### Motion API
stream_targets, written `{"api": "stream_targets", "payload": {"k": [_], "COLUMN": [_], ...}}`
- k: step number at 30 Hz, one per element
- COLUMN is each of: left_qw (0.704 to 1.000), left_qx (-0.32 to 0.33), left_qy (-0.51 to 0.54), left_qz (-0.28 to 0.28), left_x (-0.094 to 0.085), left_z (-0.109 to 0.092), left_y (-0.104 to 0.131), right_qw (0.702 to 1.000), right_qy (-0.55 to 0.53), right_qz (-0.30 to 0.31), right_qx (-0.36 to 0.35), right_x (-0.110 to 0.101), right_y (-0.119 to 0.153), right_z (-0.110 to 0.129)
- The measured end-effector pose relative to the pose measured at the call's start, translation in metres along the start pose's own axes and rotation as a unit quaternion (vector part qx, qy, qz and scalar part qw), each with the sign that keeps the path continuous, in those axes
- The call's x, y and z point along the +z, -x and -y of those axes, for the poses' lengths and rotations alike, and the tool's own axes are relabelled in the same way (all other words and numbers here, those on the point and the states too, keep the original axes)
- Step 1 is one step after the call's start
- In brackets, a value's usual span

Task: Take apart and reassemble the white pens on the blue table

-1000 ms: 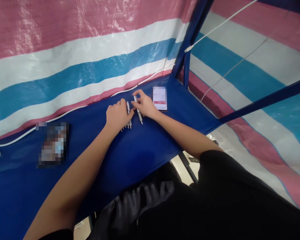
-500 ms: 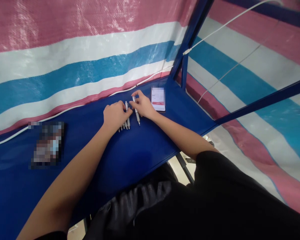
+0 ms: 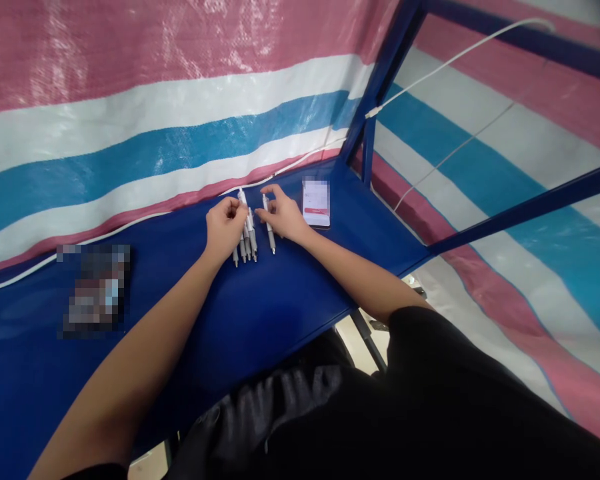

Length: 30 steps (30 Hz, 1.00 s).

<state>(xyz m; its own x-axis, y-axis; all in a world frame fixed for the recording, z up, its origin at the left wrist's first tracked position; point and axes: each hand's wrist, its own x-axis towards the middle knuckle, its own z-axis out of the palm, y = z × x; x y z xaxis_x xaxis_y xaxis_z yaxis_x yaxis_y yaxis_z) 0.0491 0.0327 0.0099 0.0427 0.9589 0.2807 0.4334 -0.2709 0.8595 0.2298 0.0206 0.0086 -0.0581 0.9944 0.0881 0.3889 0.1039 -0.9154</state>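
Several white-and-grey pens (image 3: 248, 245) lie side by side on the blue table, partly covered by my left hand (image 3: 223, 228). Its thumb and index finger are closed in a pinch at the white upper part of one pen (image 3: 242, 196). Just to the right, a single pen (image 3: 271, 238) lies apart from the group, its tip toward me. Over that pen is my right hand (image 3: 286, 215), thumb and index finger spread to either side of its upper part, not closed on it.
A phone (image 3: 316, 212) with a lit screen lies right of my right hand. A pixelated dark item (image 3: 97, 290) is on the left of the blue table (image 3: 280, 293). A white cable (image 3: 145, 219) runs along the back edge by a striped sheet. Blue frame bars (image 3: 520, 207) stand at the right.
My left hand's fingers have drawn into a pinch on a pen, and more of the group shows. The single pen has shifted slightly left, and my right fingers have spread.
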Motion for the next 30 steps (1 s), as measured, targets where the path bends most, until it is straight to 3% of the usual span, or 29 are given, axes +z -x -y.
{"api": "stream_targets", "payload": {"k": [10, 16, 21, 25, 30], "left_qw": [0.995, 0.95, 0.921, 0.91, 0.913], "left_qx": [-0.019, -0.055, -0.114, -0.115, -0.063], "left_qy": [0.098, 0.305, 0.374, 0.397, 0.401], "left_qz": [-0.003, -0.023, -0.002, 0.035, 0.05], "left_x": [-0.002, 0.002, -0.003, -0.009, -0.009], "left_z": [-0.001, 0.005, 0.011, 0.018, 0.022], "left_y": [0.001, -0.005, -0.013, -0.019, -0.019], "right_qw": [0.999, 0.975, 0.935, 0.946, 0.967], "right_qy": [0.043, 0.216, 0.355, 0.32, 0.234], "right_qz": [-0.011, -0.002, -0.018, -0.027, 0.077], "right_qx": [-0.023, -0.056, -0.006, -0.033, -0.063], "right_x": [0.002, -0.001, -0.013, -0.021, -0.014], "right_y": [-0.007, -0.003, 0.008, 0.018, 0.028], "right_z": [-0.008, 0.003, 0.031, 0.045, 0.048]}}
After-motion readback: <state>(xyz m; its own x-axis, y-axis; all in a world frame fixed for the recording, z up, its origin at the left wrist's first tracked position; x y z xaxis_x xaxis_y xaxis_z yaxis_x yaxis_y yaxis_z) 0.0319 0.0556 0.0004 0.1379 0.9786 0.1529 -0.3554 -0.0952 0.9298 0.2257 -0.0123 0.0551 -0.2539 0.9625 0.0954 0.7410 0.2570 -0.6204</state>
